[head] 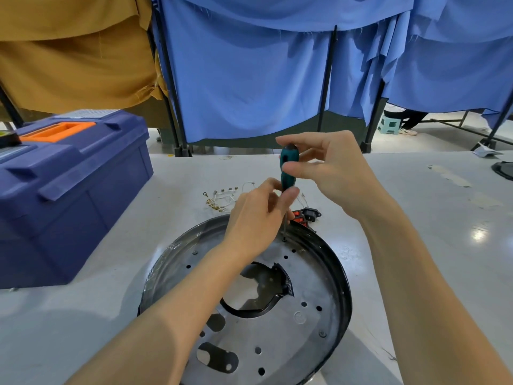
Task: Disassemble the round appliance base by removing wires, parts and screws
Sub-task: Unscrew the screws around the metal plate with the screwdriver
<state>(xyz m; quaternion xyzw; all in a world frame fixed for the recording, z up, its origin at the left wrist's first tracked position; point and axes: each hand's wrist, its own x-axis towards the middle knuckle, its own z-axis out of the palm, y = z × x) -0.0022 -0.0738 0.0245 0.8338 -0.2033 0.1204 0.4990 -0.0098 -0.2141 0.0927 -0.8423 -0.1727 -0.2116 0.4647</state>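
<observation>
Closest to the camera lies the round appliance base [305, 315], a grey metal disc with a dark raised rim, flat on the pale bench [416, 218]. Its plate is dotted with small holes and has a large irregular opening at the middle. One screw [322, 334] sits in the plate near the right rim.

Both forearms reach over the disc to its far edge. A screwdriver [288, 168] with a teal handle stands nearly upright there, its tip set down on the plate just inside the far rim. The left hand [255, 218] pinches the lower end of the handle, its fingers [290, 194] curled round it. The right hand [333, 173] holds the top of the handle between thumb and fingertips.

Just beyond the base, on the bench, lie a red switch [301, 215] and a black socket part [312, 213], touching one another. To their left sit a few loose brass screws [219, 202] and thin white wires [227, 197]. A dark blue toolbox [69, 190] with an orange handle stands at the left. Blue curtains [249, 79] hang behind the bench.
</observation>
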